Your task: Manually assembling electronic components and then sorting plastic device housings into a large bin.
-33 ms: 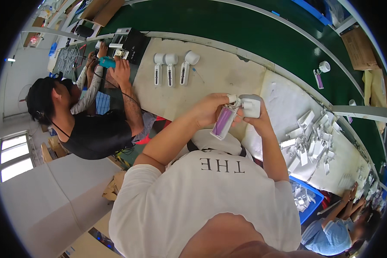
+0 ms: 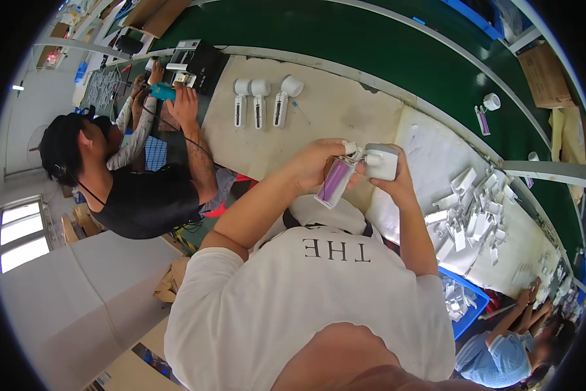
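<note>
My left hand (image 2: 314, 164) is closed around the upper end of a white handle housing (image 2: 327, 199). A purple cylindrical cell (image 2: 337, 179) lies in its open side. In my right hand (image 2: 403, 181) is a white-and-grey rounded square head (image 2: 383, 161), gripped at its right side. A short white stub on the head points toward the top of the handle, where thin wires show. Whether the two pieces are joined there I cannot tell. My fingers partly hide both pieces.
Three white assembled units (image 2: 259, 104) lie in a row at the far left of the table (image 2: 332, 107), beside a thin screwdriver (image 2: 300, 111). White casing parts (image 2: 475, 215) are heaped at right, above a blue bin (image 2: 476, 309). Co-workers sit left, holding a teal power tool (image 2: 163, 91), and lower right.
The handle housing has tilted slightly, its lower end shifting left and up. The head has turned a little and moved slightly right in my right hand.
</note>
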`<action>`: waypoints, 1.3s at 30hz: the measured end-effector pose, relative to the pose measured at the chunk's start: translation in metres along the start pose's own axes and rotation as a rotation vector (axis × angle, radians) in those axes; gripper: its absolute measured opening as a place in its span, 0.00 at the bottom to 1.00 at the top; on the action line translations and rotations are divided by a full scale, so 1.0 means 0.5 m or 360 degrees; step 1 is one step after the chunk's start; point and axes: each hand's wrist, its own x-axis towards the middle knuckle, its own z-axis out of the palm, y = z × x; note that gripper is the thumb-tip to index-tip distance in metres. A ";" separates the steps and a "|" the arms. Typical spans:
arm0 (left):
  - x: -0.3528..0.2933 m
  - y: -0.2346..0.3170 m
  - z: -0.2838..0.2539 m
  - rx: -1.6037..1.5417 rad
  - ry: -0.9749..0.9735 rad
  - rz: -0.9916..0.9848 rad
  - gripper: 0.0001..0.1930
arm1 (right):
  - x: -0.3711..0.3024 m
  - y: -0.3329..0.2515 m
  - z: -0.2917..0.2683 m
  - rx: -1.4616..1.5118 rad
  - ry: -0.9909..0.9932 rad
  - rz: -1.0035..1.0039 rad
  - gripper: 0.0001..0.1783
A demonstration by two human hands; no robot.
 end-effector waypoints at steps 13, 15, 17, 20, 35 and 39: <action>-0.030 -0.021 -0.002 0.1248 -0.0182 0.0228 0.08 | -0.045 -0.154 -0.001 -0.2244 0.0375 -0.1279 0.28; -0.030 -0.023 -0.002 0.1366 -0.0170 0.0256 0.09 | -0.051 -0.154 0.000 -0.2245 0.0384 -0.1264 0.28; -0.030 -0.023 -0.003 0.1259 -0.0254 0.0326 0.11 | -0.058 -0.157 0.003 -0.2189 0.0373 -0.1203 0.29; -0.039 -0.025 0.005 0.1355 -0.0127 0.0400 0.12 | -0.063 -0.164 0.008 -0.2244 0.0360 -0.1138 0.29; 0.004 -0.043 0.013 0.2586 -0.0186 0.0442 0.16 | -0.057 -0.142 -0.026 -0.1008 -0.0358 -0.0198 0.33; 0.018 -0.036 0.008 0.2286 -0.0301 0.0360 0.13 | -0.059 -0.112 -0.024 -0.0843 -0.0200 -0.0227 0.31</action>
